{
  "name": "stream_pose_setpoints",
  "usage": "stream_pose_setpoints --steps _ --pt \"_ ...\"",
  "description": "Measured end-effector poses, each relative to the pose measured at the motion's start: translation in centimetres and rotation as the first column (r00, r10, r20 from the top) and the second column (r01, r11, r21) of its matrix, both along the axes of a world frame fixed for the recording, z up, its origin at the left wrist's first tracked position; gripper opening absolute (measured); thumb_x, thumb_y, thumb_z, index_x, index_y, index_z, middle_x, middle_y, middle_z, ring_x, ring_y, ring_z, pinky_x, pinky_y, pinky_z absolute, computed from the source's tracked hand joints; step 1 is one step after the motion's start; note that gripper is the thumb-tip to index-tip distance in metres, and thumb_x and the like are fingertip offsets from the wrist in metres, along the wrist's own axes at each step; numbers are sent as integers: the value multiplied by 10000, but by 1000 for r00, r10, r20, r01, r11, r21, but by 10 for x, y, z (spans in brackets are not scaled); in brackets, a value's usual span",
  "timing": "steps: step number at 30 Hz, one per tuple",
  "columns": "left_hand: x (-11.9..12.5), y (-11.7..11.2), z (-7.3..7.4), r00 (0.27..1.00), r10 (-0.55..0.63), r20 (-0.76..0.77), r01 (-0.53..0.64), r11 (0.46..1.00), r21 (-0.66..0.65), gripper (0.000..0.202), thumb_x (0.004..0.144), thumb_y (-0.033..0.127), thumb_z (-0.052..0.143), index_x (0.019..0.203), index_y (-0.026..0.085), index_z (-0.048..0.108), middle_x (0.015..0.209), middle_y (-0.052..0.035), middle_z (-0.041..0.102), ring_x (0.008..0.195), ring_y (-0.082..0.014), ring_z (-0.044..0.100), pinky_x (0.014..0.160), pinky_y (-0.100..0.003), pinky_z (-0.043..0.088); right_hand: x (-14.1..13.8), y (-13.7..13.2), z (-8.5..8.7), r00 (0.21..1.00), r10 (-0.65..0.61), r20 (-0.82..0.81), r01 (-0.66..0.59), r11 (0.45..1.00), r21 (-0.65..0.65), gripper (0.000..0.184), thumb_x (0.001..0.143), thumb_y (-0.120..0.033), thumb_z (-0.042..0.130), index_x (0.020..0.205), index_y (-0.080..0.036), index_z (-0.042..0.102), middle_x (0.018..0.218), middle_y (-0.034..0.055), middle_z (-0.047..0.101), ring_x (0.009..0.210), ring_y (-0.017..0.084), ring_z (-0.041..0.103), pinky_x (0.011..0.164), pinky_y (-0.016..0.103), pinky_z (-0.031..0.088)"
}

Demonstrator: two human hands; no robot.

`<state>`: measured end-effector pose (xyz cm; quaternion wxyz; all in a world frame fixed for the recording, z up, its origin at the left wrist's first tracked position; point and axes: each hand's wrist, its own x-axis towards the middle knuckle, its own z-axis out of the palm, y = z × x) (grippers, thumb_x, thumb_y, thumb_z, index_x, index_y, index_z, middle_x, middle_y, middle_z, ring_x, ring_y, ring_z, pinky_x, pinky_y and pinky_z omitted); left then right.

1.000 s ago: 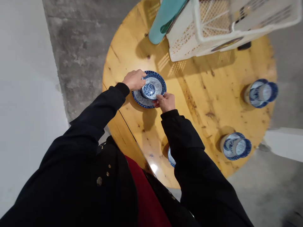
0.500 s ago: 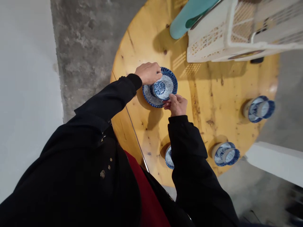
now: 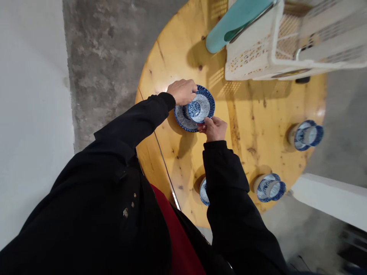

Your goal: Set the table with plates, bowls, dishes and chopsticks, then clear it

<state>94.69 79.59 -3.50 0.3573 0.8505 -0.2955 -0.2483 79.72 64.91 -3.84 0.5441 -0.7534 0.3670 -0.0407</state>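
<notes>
A blue-and-white patterned bowl (image 3: 200, 106) sits on a matching plate (image 3: 182, 118) at the left part of the round wooden table (image 3: 258, 126). My left hand (image 3: 182, 91) grips the bowl's far-left rim with curled fingers. From the near side, my right hand (image 3: 214, 128) pinches the bowl's rim with closed fingers. Both black sleeves reach in from below.
A white slatted plastic crate (image 3: 275, 42) stands at the table's far side, with a teal board (image 3: 229, 23) against it. Two more bowl-and-plate sets (image 3: 305, 135) (image 3: 269, 187) sit at the right edge; a third (image 3: 203, 191) shows partly under my right sleeve. Grey concrete floor (image 3: 100, 57) lies left.
The view has shifted, so the table sits further right in the picture. Both hands keep their hold on the bowl over the plate, with barely any movement.
</notes>
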Motion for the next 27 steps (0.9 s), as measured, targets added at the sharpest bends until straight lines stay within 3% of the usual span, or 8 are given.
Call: stream_pose_setpoints --steps 8,12,16,19,22,27 --pt "-3 5 14 1000 -10 -5 11 999 42 315 848 285 491 1039 199 726 1060 -102 688 1068 -287 574 868 -370 377 1 4 0 1000 -14 -5 15 999 42 195 756 -208 585 613 -208 453 425 -55 520 393 123 536 392 224 465" --pt "-6 11 21 999 12 39 -14 999 48 324 852 309 496 1040 174 724 1023 -103 699 995 -251 594 834 -336 394 -1 8 0 998 -62 -25 64 994 85 210 790 -317 604 662 -187 501 463 -34 571 395 114 538 385 213 446" --pt "-10 29 30 991 51 120 -55 998 32 337 894 347 450 1012 182 719 920 -77 712 843 -201 597 763 -299 404 -16 13 14 994 -99 54 94 992 87 358 764 -468 651 874 -134 592 523 -19 619 412 106 550 408 207 437" --pt "-14 45 34 985 94 144 -97 995 10 332 905 347 441 1007 184 712 817 -47 703 731 -166 583 712 -270 399 -45 23 32 990 -93 102 83 992 92 482 735 -520 674 993 -120 605 579 -11 644 441 108 563 443 226 450" --pt "-24 60 33 988 99 121 -95 995 -33 359 913 371 435 1077 189 697 796 -31 704 698 -152 589 692 -251 408 -90 42 46 993 -70 100 56 990 132 482 765 -532 662 1014 -121 620 639 12 661 476 110 564 485 253 463" --pt "-55 89 13 970 239 36 -235 968 -91 398 911 396 428 1154 196 673 805 -21 716 728 -151 634 725 -234 457 -177 97 46 991 -130 -14 126 919 373 525 784 -592 648 1035 -132 615 651 21 642 489 119 545 500 263 437"
